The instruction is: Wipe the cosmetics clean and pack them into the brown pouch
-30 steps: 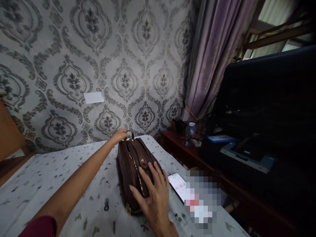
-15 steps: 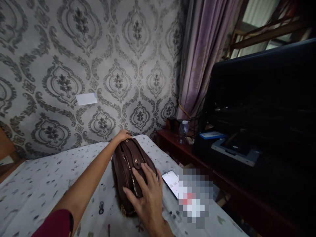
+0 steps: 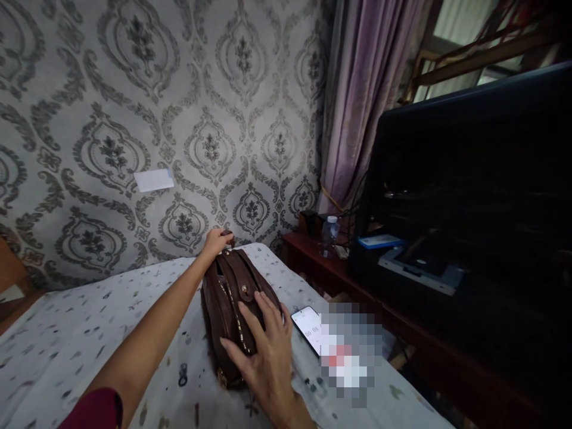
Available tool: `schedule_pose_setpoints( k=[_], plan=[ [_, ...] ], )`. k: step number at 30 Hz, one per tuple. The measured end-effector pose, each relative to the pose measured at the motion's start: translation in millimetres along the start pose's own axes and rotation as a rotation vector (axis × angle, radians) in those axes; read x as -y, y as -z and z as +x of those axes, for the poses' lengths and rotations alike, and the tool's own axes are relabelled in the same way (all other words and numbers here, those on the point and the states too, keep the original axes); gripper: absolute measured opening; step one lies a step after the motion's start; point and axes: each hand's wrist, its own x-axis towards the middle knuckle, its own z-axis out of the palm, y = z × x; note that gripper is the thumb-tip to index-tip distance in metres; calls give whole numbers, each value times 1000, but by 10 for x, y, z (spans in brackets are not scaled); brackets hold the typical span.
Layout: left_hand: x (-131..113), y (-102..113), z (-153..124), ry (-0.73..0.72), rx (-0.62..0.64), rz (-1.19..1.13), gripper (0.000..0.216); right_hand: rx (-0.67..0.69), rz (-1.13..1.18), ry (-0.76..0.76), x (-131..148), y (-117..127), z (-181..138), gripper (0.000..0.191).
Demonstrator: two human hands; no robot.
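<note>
A dark brown leather handbag [image 3: 227, 298] lies on a bed with a white patterned sheet [image 3: 80, 322]. My left hand [image 3: 217, 241] reaches across to the bag's far end and pinches a small pull or ring there. My right hand [image 3: 263, 345] lies flat on the near side of the bag, fingers spread, pressing it down. A gold zip line runs along the top of the bag between my two hands.
A phone [image 3: 308, 328] with a lit screen lies on the sheet right of the bag. A dark wooden shelf [image 3: 313, 250] with a plastic bottle [image 3: 329, 234] stands beyond. A large black unit [image 3: 469, 179] fills the right. Patterned wallpaper and a purple curtain [image 3: 361, 101] lie behind.
My left hand dropped onto the bag's far end, then lifted slightly and pinched the pull again. My right hand stayed flat on the bag. The view drifted a little rightward.
</note>
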Motion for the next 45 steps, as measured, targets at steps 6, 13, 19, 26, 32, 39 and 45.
schedule_pose_setpoints(
  k=[6, 13, 19, 26, 32, 39, 45],
  plan=[
    [-53, 75, -195, -135, -37, -95, 25, -41, 27, -58, -10, 28, 1, 41],
    [109, 269, -302, -14, 52, 96, 27, -46, 53, -58, -51, 5, -15, 38],
    [138, 429, -469, 22, 12, 337, 28, -83, 98, -38, -53, 6, -22, 31],
    [51, 412, -573, 30, -66, 445, 26, -59, 94, -48, -74, -2, -45, 29],
    [-64, 424, -667, 15, -91, 442, 22, -35, 76, -50, -90, -19, -55, 30],
    [-235, 435, -756, -83, -105, 427, 21, -48, 120, -31, -81, 35, -39, 39],
    [-385, 282, -576, -150, -52, 359, 18, 1, 151, -216, -62, 78, -64, 48]
  ],
)
